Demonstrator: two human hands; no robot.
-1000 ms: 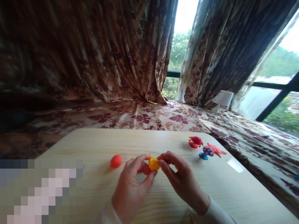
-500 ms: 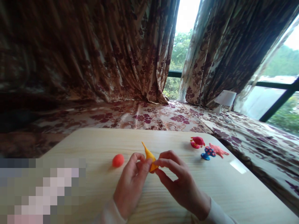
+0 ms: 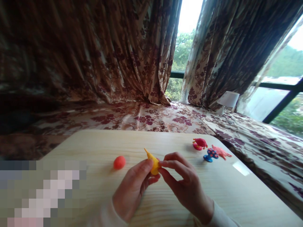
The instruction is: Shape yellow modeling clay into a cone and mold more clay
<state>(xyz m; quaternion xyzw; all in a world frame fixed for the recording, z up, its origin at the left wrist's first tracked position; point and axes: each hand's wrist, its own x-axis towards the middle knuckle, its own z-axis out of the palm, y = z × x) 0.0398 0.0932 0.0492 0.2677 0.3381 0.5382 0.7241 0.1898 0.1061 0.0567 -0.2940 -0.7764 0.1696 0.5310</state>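
A piece of yellow modelling clay (image 3: 154, 164), rounded at its base and drawn out to a thin tip at the upper left, is held above the table. My left hand (image 3: 133, 183) is closed on it, with the thumb pressed across its near face and fingers underneath. On the clay's right edge, the thumb and fingertips of my right hand (image 3: 184, 179) pinch together; whatever lies between those fingertips is too small to make out. An orange-red clay ball (image 3: 119, 162) sits on the table to the left of my left hand.
Toward the table's right edge stand a dark pink clay figure (image 3: 200, 143), a blue mushroom shape with pink dots (image 3: 211, 154) and a flat pink clay figure (image 3: 222, 152). The light wooden table (image 3: 99, 142) borders a flowered cloth surface (image 3: 151, 118). A white lamp (image 3: 228, 99) stands farther back.
The yellow clay has been turned and its tip sits slightly lower. My left thumb now lies flatter across it, with fingers showing beneath. My right hand keeps its pinch at the right edge.
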